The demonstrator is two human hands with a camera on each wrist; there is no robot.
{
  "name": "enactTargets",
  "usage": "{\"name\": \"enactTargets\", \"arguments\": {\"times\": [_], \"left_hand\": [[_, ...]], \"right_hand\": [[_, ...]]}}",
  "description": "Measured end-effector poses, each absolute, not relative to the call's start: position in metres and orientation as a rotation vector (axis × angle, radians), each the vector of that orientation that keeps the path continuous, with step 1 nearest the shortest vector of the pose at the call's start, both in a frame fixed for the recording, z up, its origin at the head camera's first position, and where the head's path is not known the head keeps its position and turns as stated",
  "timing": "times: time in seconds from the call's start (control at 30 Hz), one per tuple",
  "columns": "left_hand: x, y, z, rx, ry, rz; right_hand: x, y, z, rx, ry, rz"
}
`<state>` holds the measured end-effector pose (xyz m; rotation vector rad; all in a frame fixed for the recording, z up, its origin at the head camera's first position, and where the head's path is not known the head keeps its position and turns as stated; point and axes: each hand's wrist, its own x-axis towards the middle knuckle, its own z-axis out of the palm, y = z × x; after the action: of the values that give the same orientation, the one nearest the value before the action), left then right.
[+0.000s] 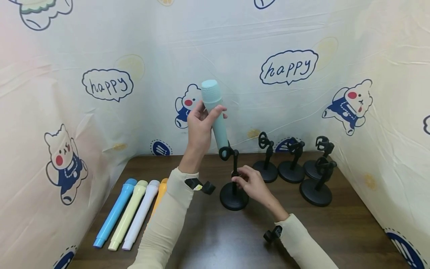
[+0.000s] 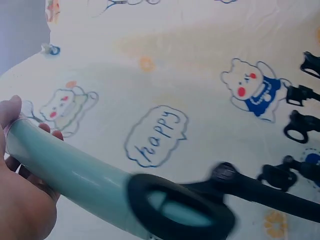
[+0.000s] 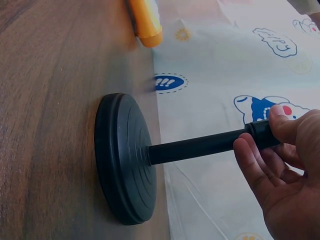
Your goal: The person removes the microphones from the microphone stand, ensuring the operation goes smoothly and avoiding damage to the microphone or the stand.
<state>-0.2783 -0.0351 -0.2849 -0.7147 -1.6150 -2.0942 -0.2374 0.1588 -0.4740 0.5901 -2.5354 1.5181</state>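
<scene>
A pale teal toy microphone (image 1: 220, 130) slants in mid-air, its ridged head uppermost. My left hand (image 1: 199, 130) grips it just below the head, thumb and fingers wrapped around the body. The lower end meets the ring clip (image 2: 180, 205) of a black microphone stand (image 1: 234, 200); teal shows through the ring, but how deep the end sits I cannot tell. With thumb and fingertips, my right hand (image 1: 255, 186) pinches the collar on the stand's pole (image 3: 200, 146). The round base (image 3: 127, 160) rests on the wooden table.
Several toy microphones lie side by side on the left: blue (image 1: 115, 213), yellow (image 1: 129, 215), lilac (image 1: 141, 215) and orange (image 1: 161, 192), the last partly behind my left sleeve. Several more black stands (image 1: 291, 172) are grouped at the back right. A printed cloth (image 1: 228, 45) surrounds the table.
</scene>
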Motion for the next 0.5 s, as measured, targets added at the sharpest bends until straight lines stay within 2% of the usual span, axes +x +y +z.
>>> {"name": "enactTargets", "arguments": {"times": [0.2, 0.5], "left_hand": [[-0.278, -0.037, -0.265, -0.781, -1.516, -2.074], [-0.282, -0.045, -0.265, -0.857, -1.417, -2.128]], "right_hand": [[-0.238, 0.16, -0.475, 0.586, -2.523, 1.516], [-0.236, 0.158, -0.473, 0.571, -2.535, 1.545]]}}
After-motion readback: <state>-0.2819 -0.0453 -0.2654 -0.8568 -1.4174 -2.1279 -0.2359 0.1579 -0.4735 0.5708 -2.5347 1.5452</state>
